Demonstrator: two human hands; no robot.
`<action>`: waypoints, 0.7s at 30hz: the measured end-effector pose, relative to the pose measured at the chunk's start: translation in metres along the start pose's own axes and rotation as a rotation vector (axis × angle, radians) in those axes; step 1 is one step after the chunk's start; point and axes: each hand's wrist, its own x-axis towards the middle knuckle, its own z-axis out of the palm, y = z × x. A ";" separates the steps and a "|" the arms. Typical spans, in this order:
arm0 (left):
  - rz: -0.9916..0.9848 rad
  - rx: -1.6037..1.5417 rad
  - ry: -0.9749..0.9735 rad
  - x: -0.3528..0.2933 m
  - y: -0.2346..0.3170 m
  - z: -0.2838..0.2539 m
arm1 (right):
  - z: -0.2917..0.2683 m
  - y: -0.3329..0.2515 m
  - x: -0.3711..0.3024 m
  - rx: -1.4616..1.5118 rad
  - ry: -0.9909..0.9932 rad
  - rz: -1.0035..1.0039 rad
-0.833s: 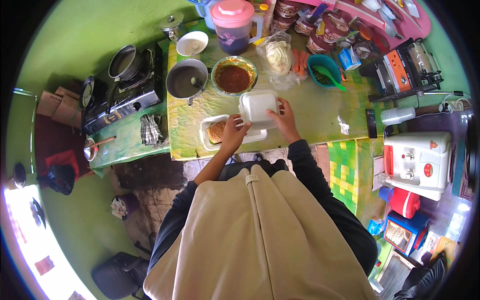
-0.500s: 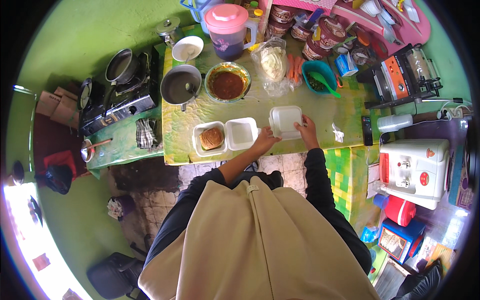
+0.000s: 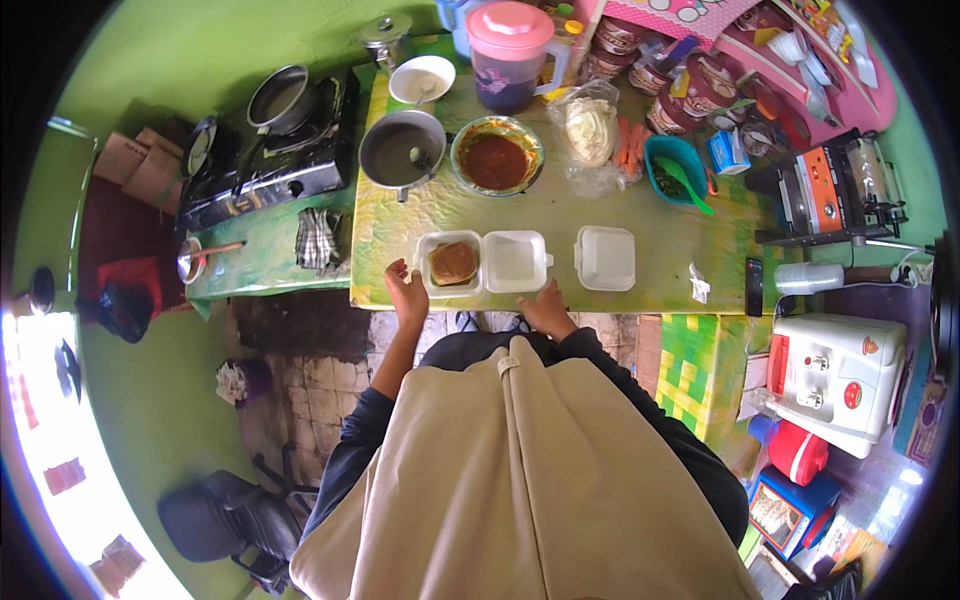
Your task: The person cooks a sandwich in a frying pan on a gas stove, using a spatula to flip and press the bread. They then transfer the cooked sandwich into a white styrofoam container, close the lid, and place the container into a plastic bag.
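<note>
An open white foam takeaway box (image 3: 466,291) sits near the table's front edge. In its left half lies a burger with a browned bun (image 3: 454,263); its lid (image 3: 516,261) is laid back to the right, with nothing inside. My left hand (image 3: 406,295) is at the box's left side, thumb and fingers apart, close to the rim or touching it. My right hand (image 3: 547,308) is just below the lid's front edge, fingers loosely extended; whether it touches the lid I cannot tell. Further right, a second foam box (image 3: 606,258) sits closed, apart from both hands.
Behind the boxes are a grey saucepan with a ladle (image 3: 402,150), a bowl of red sauce (image 3: 497,162), a bag of white food (image 3: 590,132), carrots (image 3: 631,148) and a teal bowl (image 3: 672,172). A stove (image 3: 262,177) stands left, a phone (image 3: 754,287) right.
Both hands have moved left: the right has left the closed box for the open box's lid, and the left has gone to the open box's far left side. The view has shifted slightly.
</note>
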 end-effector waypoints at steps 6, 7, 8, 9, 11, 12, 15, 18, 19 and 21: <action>-0.509 -0.452 -0.375 0.017 -0.012 -0.018 | 0.020 -0.008 0.016 0.493 0.175 0.239; -0.529 -0.455 -0.371 0.017 -0.011 -0.020 | 0.020 -0.016 0.016 0.391 0.215 0.041; -0.549 -0.458 -0.367 0.017 -0.009 -0.022 | 0.022 -0.023 0.016 0.288 0.254 -0.156; -0.567 -0.463 -0.366 0.018 -0.008 -0.023 | 0.021 -0.034 0.016 0.181 0.294 -0.352; -0.574 -0.482 -0.370 0.019 -0.010 -0.024 | 0.026 -0.068 0.019 0.095 0.192 -0.539; -0.573 -0.489 -0.380 0.021 -0.009 -0.024 | 0.032 -0.082 0.026 0.045 0.192 -0.603; -0.599 -0.528 -0.421 0.025 -0.013 -0.025 | 0.066 -0.111 0.036 -0.013 0.233 -0.530; -0.629 -0.587 -0.452 0.027 -0.017 -0.025 | 0.094 -0.133 0.033 -0.223 0.169 -0.254; -0.624 -0.579 -0.454 0.028 -0.018 -0.026 | 0.097 -0.141 0.031 -0.319 0.111 -0.152; -0.614 -0.561 -0.463 0.029 -0.019 -0.026 | 0.105 -0.143 0.035 -0.370 0.080 -0.134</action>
